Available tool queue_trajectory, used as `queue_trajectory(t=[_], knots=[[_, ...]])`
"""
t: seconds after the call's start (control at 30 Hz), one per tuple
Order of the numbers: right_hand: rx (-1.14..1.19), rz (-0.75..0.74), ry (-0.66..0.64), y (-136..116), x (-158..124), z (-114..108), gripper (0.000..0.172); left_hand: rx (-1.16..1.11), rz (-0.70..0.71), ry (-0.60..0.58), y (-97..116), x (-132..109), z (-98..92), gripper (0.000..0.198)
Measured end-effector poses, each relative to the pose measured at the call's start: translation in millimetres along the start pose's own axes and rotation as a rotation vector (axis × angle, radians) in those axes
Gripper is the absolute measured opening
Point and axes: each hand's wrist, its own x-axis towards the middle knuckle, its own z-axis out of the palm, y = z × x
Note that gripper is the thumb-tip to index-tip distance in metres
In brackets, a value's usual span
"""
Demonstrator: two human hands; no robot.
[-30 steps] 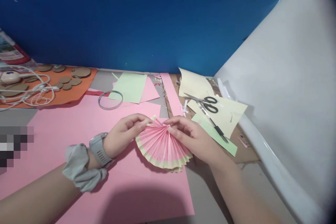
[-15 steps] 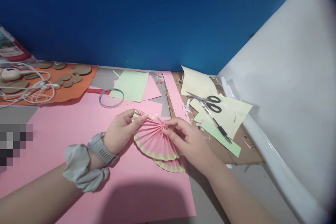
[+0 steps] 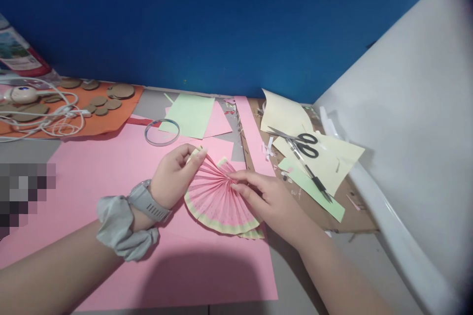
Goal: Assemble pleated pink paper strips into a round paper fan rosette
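Pink sheet (image 3: 111, 167) is spread across the lower left and centre of the frame, and over it, near the centre, a pleated paper fan (image 3: 218, 209) is held. It can be judged light, springy across the pleats and easily creased or torn. Its upper-left edge is pinched in the left hand (image 3: 173, 177), its gathered hub between thumb and fingers of the right hand (image 3: 275, 202). Grip is best taken at stacked folds and hub, flat pleat faces being spared.

I see the bottle (image 3: 19, 54) cut off at left; the right hand (image 3: 275, 202) hides part of the fan (image 3: 221, 209).
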Motion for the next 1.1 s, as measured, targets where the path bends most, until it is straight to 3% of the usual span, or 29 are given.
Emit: queue_trajectory(t=[0.33,0.77,1.1], knots=[[-0.096,-0.108,-0.062,-1.9,-0.6,-1.8,0.036,-0.056,-0.02,0.041,-3.2,2.7,-0.7,0.026],[-0.123,-0.078,-0.074,-3.7,-1.0,-6.0,0.033,-0.071,0.005,0.018,-4.0,4.1,-1.0,0.025],[-0.096,-0.08,-0.075,-0.1,-1.1,-5.7,0.036,-0.254,-0.026,0.004,-8.6,6.0,-1.2,0.023]])
